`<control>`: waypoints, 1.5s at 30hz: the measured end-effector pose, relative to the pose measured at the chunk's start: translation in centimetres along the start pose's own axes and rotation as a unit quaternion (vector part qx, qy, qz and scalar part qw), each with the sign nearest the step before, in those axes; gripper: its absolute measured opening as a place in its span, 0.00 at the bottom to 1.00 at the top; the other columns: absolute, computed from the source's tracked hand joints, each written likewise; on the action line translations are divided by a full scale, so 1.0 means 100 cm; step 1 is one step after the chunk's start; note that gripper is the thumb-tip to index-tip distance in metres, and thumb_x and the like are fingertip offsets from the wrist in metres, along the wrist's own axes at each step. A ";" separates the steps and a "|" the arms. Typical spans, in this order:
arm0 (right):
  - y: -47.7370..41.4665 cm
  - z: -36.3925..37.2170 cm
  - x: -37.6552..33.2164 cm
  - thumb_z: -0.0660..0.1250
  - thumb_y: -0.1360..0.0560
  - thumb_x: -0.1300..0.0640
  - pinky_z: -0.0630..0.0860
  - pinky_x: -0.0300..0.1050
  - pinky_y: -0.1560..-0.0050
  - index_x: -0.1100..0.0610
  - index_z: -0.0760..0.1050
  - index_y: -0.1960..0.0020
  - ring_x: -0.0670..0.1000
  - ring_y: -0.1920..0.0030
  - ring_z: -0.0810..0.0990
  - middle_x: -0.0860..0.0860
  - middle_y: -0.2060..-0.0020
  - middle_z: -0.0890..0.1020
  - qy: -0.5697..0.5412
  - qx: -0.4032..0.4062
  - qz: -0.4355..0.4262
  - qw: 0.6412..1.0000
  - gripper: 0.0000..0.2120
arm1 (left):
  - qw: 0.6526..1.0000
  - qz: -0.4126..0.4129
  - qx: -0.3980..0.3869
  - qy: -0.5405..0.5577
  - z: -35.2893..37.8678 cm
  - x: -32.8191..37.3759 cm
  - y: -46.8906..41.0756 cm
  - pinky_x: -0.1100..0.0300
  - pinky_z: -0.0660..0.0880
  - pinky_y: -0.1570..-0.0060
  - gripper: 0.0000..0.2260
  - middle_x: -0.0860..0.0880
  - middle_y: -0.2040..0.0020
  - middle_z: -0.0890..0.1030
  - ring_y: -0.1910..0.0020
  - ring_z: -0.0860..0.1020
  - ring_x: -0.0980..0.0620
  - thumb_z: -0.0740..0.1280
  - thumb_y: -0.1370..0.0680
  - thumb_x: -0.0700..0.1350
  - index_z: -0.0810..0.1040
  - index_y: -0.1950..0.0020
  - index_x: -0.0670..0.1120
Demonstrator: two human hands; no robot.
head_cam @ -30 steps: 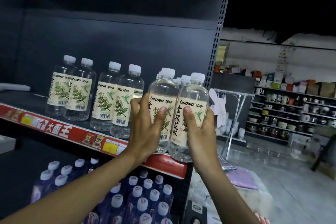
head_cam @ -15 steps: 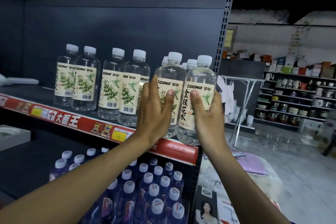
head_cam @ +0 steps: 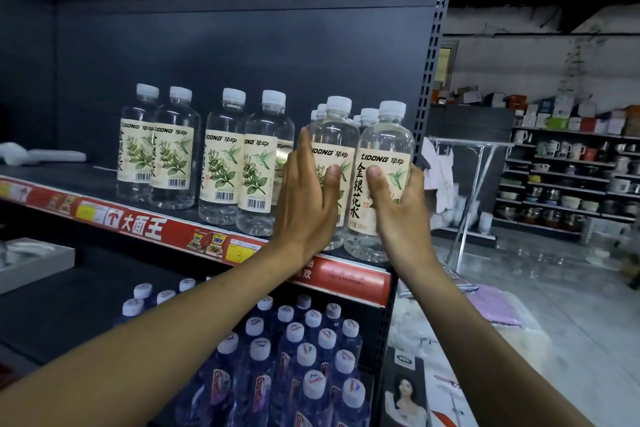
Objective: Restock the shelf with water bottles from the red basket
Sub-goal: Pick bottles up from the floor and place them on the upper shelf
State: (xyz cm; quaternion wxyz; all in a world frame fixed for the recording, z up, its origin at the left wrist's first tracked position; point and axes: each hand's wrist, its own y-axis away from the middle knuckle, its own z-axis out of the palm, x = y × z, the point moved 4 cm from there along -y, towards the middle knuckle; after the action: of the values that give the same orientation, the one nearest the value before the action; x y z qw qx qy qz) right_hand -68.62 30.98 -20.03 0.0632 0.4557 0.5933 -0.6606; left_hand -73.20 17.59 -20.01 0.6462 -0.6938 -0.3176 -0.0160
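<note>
Upright on the shelf (head_cam: 86,180), caps toward 12 o'clock: left hand (head_cam: 306,204) flat against left bottle (head_cam: 334,135), right hand (head_cam: 398,215) gripping right bottle (head_cam: 386,142).

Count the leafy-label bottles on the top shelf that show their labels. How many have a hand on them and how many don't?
Touched bottles: 2 (left hand, right hand)
Untouched bottles: 4
Total: 6
Caps behind them are too hidden to count.
</note>
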 end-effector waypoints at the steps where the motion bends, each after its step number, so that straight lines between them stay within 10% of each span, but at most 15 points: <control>1: 0.001 0.000 -0.001 0.62 0.24 0.37 0.69 0.21 0.60 0.48 0.62 0.32 0.23 0.54 0.75 0.32 0.50 0.76 -0.001 -0.004 0.004 1.000 0.26 | 1.000 0.002 -0.004 0.001 0.000 0.001 0.000 0.57 0.56 0.30 0.29 0.50 0.19 0.51 0.23 0.57 0.51 0.51 0.17 0.56 0.43 0.20 0.50; 8: 0.013 -0.008 -0.007 0.64 0.25 0.36 0.75 0.54 0.37 0.46 0.53 0.25 0.45 0.42 0.79 0.40 0.41 0.78 0.035 -0.021 0.019 0.999 0.35 | 0.996 0.037 -0.069 -0.050 -0.008 -0.003 0.018 0.48 0.54 0.24 0.31 0.51 0.19 0.46 0.22 0.49 0.54 0.49 0.17 0.58 0.35 0.21 0.52; 16: 0.063 -0.006 -0.044 0.67 0.25 0.58 0.68 0.40 0.41 0.53 0.61 0.27 0.48 0.37 0.68 0.54 0.35 0.67 0.254 0.091 -0.154 0.950 0.29 | 0.973 0.093 -0.104 -0.183 -0.050 0.000 0.046 0.46 0.64 0.28 0.29 0.47 0.21 0.56 0.24 0.58 0.50 0.51 0.16 0.56 0.44 0.20 0.48; 31: 0.253 0.195 0.019 0.65 0.25 0.58 0.72 0.50 0.42 0.54 0.69 0.30 0.56 0.39 0.71 0.54 0.40 0.70 0.109 -0.277 -0.138 0.945 0.23 | 0.833 -0.096 -0.185 -0.513 -0.236 -0.116 0.242 0.46 0.73 0.42 0.31 0.40 0.33 0.71 0.37 0.71 0.39 0.56 0.21 0.54 0.58 0.22 0.41; 45: 0.407 0.364 0.098 0.67 0.28 0.59 0.73 0.55 0.39 0.55 0.69 0.32 0.62 0.39 0.73 0.59 0.39 0.72 0.071 -0.516 -0.012 0.854 0.24 | 0.748 -0.405 -0.114 -0.513 -0.366 -0.224 0.407 0.45 0.72 0.43 0.26 0.42 0.33 0.70 0.36 0.70 0.40 0.57 0.19 0.53 0.58 0.23 0.47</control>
State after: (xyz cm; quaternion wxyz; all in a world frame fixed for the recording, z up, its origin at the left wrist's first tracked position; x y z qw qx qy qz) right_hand -68.08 -6.88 -60.61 0.2391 0.3965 0.8569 -0.2265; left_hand -58.09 -23.48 -59.81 0.2348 -0.4724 -0.8483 0.0457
